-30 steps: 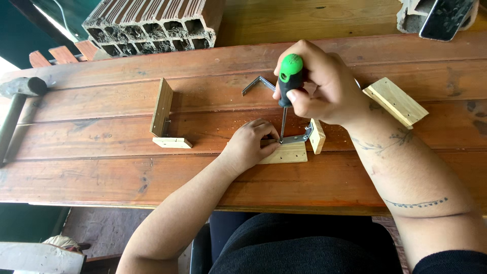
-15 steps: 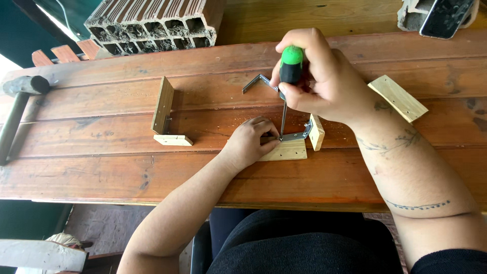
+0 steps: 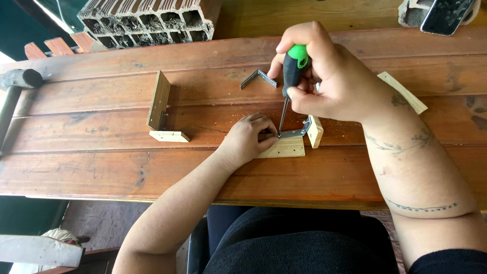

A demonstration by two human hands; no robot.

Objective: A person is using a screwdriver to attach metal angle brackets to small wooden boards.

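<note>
Currently the right hand (image 3: pixel 329 83) grips a screwdriver (image 3: pixel 293 76) on a bracket (image 3: pixel 294 133) at mid-desk (image 3: pixel 101 167), left fingers (image 3: pixel 261 133) pinning it beside the tip, where a slip could jab them.

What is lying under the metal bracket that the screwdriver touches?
A flat pale wood piece lies under the bracket, on the table. The left hand covers its left end.
</note>
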